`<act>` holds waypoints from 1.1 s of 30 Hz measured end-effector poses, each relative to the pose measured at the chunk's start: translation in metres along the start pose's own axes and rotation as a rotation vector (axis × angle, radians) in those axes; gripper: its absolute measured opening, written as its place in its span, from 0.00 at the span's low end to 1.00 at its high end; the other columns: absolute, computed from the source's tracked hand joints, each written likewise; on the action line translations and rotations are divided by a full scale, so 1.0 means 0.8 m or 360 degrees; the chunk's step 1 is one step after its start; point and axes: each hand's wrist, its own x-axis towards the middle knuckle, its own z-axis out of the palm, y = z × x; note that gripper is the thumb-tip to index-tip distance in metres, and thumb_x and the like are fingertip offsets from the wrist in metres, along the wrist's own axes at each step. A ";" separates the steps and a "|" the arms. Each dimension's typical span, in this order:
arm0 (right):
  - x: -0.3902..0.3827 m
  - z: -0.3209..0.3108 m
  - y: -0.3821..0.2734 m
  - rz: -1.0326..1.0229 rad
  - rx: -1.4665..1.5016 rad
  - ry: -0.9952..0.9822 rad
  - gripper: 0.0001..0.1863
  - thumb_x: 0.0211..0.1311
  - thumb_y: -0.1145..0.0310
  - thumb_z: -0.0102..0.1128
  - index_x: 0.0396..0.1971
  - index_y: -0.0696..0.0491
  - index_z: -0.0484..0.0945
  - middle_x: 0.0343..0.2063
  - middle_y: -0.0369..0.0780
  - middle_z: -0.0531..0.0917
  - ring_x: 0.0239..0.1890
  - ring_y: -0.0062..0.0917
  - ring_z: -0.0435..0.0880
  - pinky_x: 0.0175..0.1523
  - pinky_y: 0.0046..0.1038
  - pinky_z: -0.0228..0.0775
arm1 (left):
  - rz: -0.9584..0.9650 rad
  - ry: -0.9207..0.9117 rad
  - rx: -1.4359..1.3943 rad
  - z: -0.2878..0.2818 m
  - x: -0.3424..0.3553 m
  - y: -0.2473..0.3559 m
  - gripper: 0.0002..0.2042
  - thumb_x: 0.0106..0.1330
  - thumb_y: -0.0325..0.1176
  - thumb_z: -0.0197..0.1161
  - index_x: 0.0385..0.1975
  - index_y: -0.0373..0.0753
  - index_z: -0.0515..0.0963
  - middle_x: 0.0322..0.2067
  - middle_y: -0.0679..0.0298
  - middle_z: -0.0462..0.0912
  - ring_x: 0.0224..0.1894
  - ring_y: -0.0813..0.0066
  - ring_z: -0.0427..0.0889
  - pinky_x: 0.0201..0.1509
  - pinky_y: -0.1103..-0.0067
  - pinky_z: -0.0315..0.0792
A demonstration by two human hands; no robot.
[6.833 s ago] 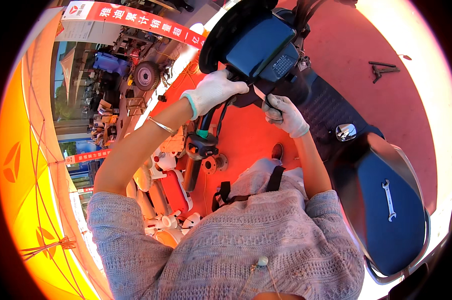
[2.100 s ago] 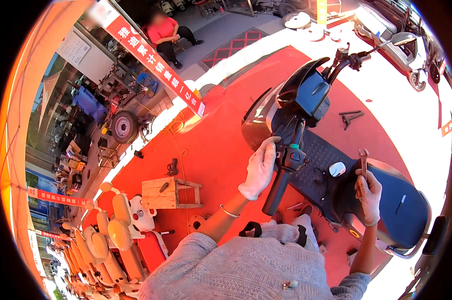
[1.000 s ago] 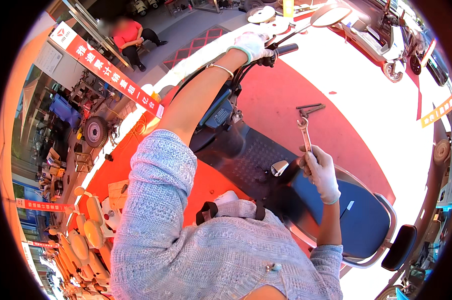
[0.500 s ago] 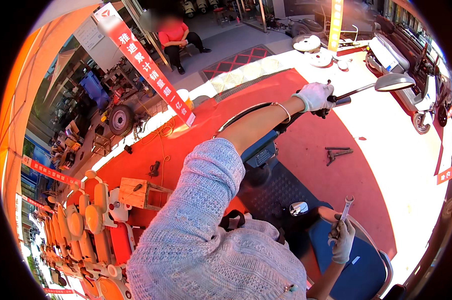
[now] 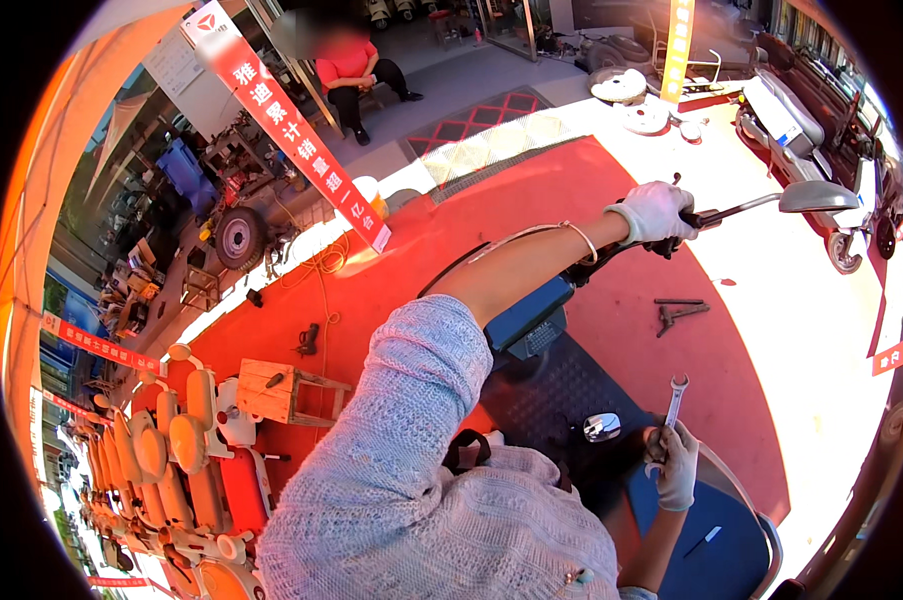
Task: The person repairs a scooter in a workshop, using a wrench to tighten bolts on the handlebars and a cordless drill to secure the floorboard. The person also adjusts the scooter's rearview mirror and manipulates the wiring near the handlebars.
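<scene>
My left hand (image 5: pixel 656 213), in a white glove, is closed around the scooter's handlebar (image 5: pixel 709 217) beside a mirror stem. A grey oval mirror (image 5: pixel 819 197) sits at the end of that stem. At the lower right, my gloved right hand (image 5: pixel 677 470) holds a silver wrench (image 5: pixel 676 402) upright, one open jaw pointing up and the other end showing below the fingers. This hand is above the blue seat (image 5: pixel 661 560). A smaller shiny oval mirror (image 5: pixel 601 428) lies over the dark ridged footboard (image 5: pixel 561 385); its mounting is hidden.
Dark metal tools (image 5: pixel 679 312) lie on the red carpet (image 5: pixel 631 345). A wooden stool (image 5: pixel 271 392) and rows of scooters (image 5: pixel 186 440) stand to the left. A person (image 5: pixel 351 75) sits at the back near a red sign strip (image 5: pixel 296 135). Another scooter (image 5: pixel 776 110) is at the far right.
My left hand, the handlebar and the attached mirror have shifted right and slightly nearer. My right hand has moved a little left and up with the wrench.
</scene>
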 end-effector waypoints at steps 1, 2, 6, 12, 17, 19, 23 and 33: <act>-0.004 -0.007 0.001 -0.0009 -0.0021 0.0033 0.11 0.66 0.70 0.48 0.41 0.62 0.72 0.19 0.34 0.71 0.16 0.12 0.62 0.20 0.15 0.57 | -0.0066 -0.0095 -0.0146 -0.001 0.001 0.010 0.16 0.54 0.44 0.65 0.35 0.38 0.79 0.23 0.64 0.83 0.22 0.73 0.81 0.31 0.77 0.74; -0.008 -0.013 0.001 0.0005 -0.0035 0.0092 0.11 0.66 0.69 0.48 0.41 0.62 0.72 0.19 0.34 0.71 0.16 0.12 0.62 0.20 0.15 0.57 | -0.0134 -0.0192 -0.0291 0.003 0.003 0.015 0.16 0.54 0.44 0.65 0.35 0.38 0.79 0.23 0.64 0.83 0.21 0.74 0.81 0.30 0.77 0.74; 0.001 -0.016 0.001 0.0052 -0.0010 0.0165 0.12 0.65 0.70 0.48 0.42 0.62 0.72 0.21 0.34 0.72 0.17 0.13 0.64 0.21 0.16 0.59 | -0.0030 -0.0122 -0.0203 0.002 0.002 0.015 0.14 0.55 0.42 0.65 0.34 0.39 0.79 0.21 0.65 0.82 0.18 0.76 0.80 0.28 0.79 0.74; 0.014 -0.011 0.001 0.0067 0.0037 0.0111 0.12 0.65 0.71 0.47 0.42 0.64 0.71 0.21 0.35 0.72 0.17 0.13 0.64 0.21 0.16 0.60 | 0.0354 0.0094 0.0788 0.014 0.014 0.011 0.14 0.56 0.46 0.62 0.33 0.42 0.78 0.26 0.63 0.82 0.30 0.68 0.82 0.32 0.72 0.74; 0.010 -0.009 -0.008 0.0057 0.0044 0.0132 0.12 0.65 0.71 0.47 0.42 0.64 0.71 0.21 0.35 0.72 0.17 0.12 0.64 0.21 0.15 0.59 | 0.0163 -0.0207 0.0922 0.015 0.028 0.027 0.14 0.56 0.49 0.61 0.31 0.44 0.78 0.26 0.63 0.81 0.32 0.64 0.81 0.32 0.68 0.73; 0.006 -0.018 -0.002 0.0032 0.0100 0.0184 0.12 0.65 0.71 0.47 0.42 0.64 0.71 0.21 0.35 0.71 0.17 0.12 0.63 0.21 0.15 0.58 | 0.0276 -0.0179 0.0817 0.016 0.034 0.015 0.15 0.56 0.50 0.60 0.30 0.44 0.77 0.25 0.62 0.80 0.30 0.64 0.81 0.31 0.68 0.73; -0.005 -0.037 0.013 -0.0028 0.0106 0.0251 0.12 0.65 0.70 0.48 0.42 0.63 0.71 0.20 0.34 0.71 0.16 0.12 0.62 0.20 0.15 0.57 | 0.0596 0.0060 0.0737 0.018 0.037 -0.012 0.15 0.56 0.51 0.60 0.27 0.44 0.77 0.21 0.63 0.79 0.27 0.63 0.80 0.29 0.68 0.72; 0.029 -0.027 0.038 -0.0013 0.0080 0.0285 0.13 0.66 0.69 0.47 0.43 0.63 0.71 0.20 0.34 0.72 0.15 0.12 0.65 0.20 0.15 0.61 | 0.0499 0.0109 0.0631 0.001 0.024 0.001 0.20 0.53 0.56 0.59 0.29 0.44 0.79 0.21 0.60 0.80 0.28 0.62 0.80 0.33 0.69 0.72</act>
